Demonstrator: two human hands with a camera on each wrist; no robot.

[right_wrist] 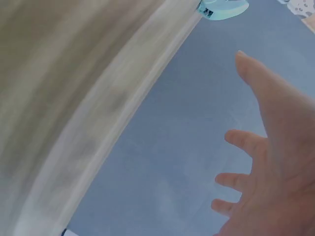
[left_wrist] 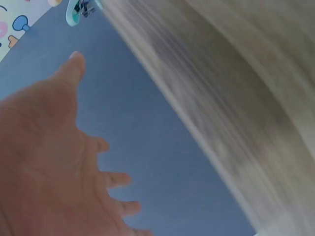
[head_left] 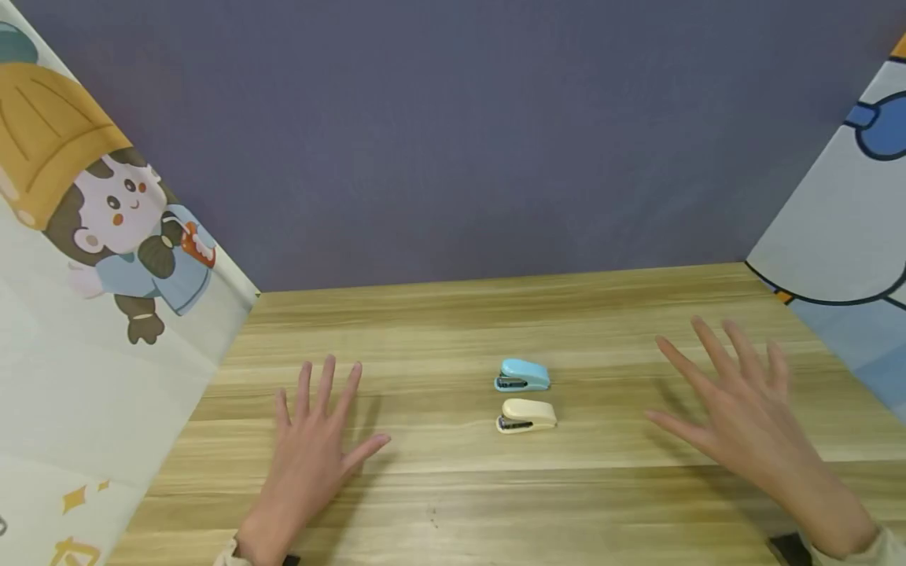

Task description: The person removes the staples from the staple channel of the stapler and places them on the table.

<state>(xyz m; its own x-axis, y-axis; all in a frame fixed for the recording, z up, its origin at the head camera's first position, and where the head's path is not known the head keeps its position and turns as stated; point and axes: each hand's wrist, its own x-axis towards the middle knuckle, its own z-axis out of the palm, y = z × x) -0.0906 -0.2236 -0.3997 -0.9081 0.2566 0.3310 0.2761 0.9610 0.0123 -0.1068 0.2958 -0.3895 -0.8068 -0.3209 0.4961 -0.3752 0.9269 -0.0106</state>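
Two small staplers lie side by side near the middle of the table in the head view: a light blue stapler [head_left: 524,375] farther back and a cream stapler [head_left: 527,415] just in front of it. Both have their open metal ends toward the left. To their left, my left hand [head_left: 309,452] is held with fingers spread, holding nothing. My right hand [head_left: 743,417] is on the other side, its fingers also spread and holding nothing. Part of the blue stapler [right_wrist: 224,8] shows at the top of the right wrist view. Neither hand touches a stapler.
The wood-grain table [head_left: 439,503] meets a dark blue-grey back panel [head_left: 481,141]. A white side panel with a cartoon child [head_left: 127,212] stands at the left, and another printed panel [head_left: 842,220] stands at the right.
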